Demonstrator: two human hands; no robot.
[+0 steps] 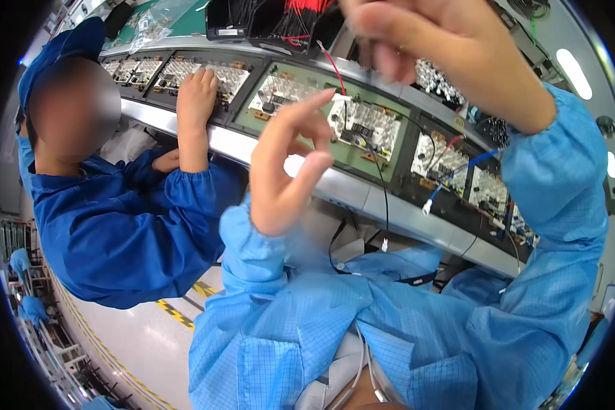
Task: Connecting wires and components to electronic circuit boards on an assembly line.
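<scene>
My left hand [287,164] is raised over the near edge of the line, its thumb and index finger apart with nothing between them. By its index fingertip, a red wire [333,67] runs down to a white connector on a circuit board [365,130]. This board and another white circuit board [287,92] sit in a green fixture [246,117]. A black wire [384,198] hangs from the board over the metal rail. My right hand [430,37] is at the top, above the far side of the line. Its curled fingers are smeared by motion and partly cut off, so any hold is hidden.
Black bins [236,20] with red and black wires stand behind the fixture. To the right, more boards carry a blue wire [482,158] and other leads. A co-worker in dark blue [123,232] sits at left, one hand [197,102] on a board. A metal rail [342,188] edges the line.
</scene>
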